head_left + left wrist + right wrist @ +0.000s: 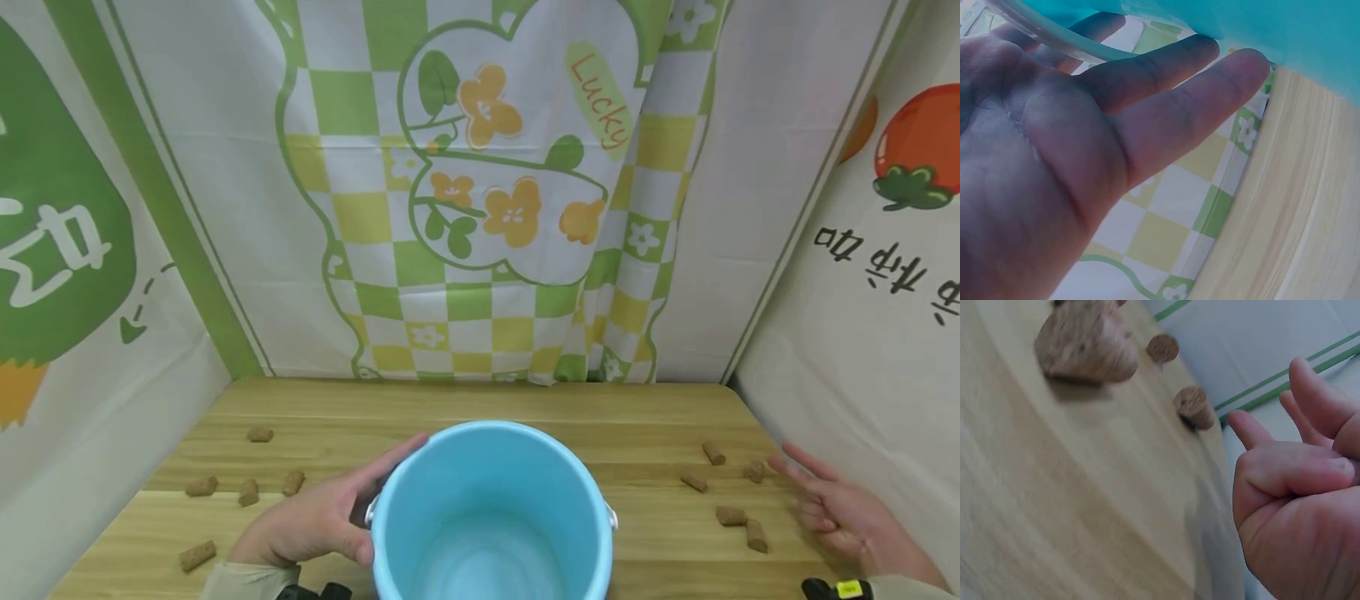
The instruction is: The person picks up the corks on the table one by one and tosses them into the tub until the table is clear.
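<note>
Here's the blue bucket (483, 500), mouth up at the near side of the table (652, 417), and the left hand (318, 517) is on it: a wide grip, thumb at the near-left side, fingers reaching round past the handle peg (371, 510). The left wrist view shows those fingers (1191, 115) lying fairly straight against the wall, bracing rather than clenching. Out to the bucket's right lie five corks (731, 516), and well right of it is the right hand (840, 512), two fingers stretched out, the others folded in, holding nothing that shows, the tips just beside one cork (753, 471). To the bucket's left, five more corks (202, 487) lie scattered beyond the left hand. It looks like a steadying step, one hand minding the bucket while the other works by the corks; picking one up from here would call for lowering those right fingers and pinching, with the bucket kept firm. Behind the bucket hangs a checked curtain (367, 92). Now the hard parts: the bucket's near rim runs out of the head view, its base is hidden, so I can't tell whether it sits flat, and the folded right fingers cover part of the palm.
</note>
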Demonstrator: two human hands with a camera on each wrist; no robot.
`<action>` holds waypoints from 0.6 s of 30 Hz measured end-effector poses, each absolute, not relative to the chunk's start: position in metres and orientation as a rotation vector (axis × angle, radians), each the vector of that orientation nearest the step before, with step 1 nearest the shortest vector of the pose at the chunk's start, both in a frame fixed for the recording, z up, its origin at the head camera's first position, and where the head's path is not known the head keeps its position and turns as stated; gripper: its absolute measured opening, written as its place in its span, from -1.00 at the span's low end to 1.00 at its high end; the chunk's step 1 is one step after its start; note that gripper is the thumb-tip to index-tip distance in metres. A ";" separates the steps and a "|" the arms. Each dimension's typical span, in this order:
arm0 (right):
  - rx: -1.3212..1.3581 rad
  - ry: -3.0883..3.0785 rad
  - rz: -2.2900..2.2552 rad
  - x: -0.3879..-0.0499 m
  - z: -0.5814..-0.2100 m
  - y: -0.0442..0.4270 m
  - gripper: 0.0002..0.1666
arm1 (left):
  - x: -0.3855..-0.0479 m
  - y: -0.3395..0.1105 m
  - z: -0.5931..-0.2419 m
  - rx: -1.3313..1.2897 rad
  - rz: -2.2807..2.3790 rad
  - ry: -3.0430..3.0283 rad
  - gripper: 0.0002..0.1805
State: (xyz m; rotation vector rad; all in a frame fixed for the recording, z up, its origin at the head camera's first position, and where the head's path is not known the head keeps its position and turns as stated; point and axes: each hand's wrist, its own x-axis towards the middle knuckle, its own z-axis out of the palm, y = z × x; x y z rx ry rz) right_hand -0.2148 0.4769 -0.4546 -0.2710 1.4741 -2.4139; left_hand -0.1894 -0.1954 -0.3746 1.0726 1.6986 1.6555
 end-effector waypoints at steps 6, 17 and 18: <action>0.063 1.667 -2.388 -0.212 -0.466 0.482 -0.58 | -0.189 -0.194 -0.374 1.085 1.644 1.718 0.18; 0.353 1.787 -2.242 -0.219 -0.468 0.481 -0.14 | -0.188 -0.195 -0.376 1.084 1.660 1.728 0.20; 0.364 1.805 -2.220 -0.221 -0.467 0.480 -0.02 | -0.188 -0.196 -0.376 1.087 1.662 1.731 0.20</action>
